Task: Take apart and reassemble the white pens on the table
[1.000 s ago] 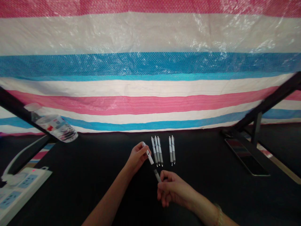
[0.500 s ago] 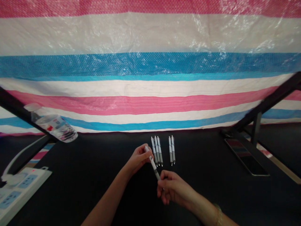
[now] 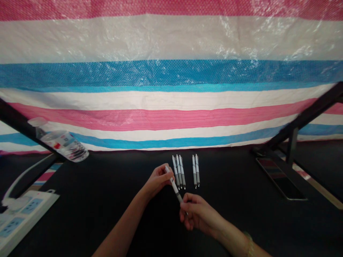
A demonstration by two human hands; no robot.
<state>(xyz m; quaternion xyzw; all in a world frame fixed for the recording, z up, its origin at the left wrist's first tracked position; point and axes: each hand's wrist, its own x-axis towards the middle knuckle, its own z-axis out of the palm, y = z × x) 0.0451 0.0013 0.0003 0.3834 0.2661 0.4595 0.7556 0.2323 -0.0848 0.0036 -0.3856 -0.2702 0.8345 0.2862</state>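
Note:
A white pen with a grey grip slants between my two hands over the black table. My left hand pinches its upper, clicker end between thumb and fingers. Lower down, my right hand is closed on the grey grip, and its fingers hide part of the tip. Just beyond the held pen, three similar pens lie side by side, close to my left fingertips. A pair of matching pens lies a little to their right, tips toward me.
A phone lies at the right by a black metal leg. On the left are a white power strip with a plugged-in cable and a tilted clear plastic bottle. A striped plastic sheet hangs behind the black table.
Both hands keep their hold on the pen. My right hand has shifted very slightly at the grip end; the pens on the table have not moved.

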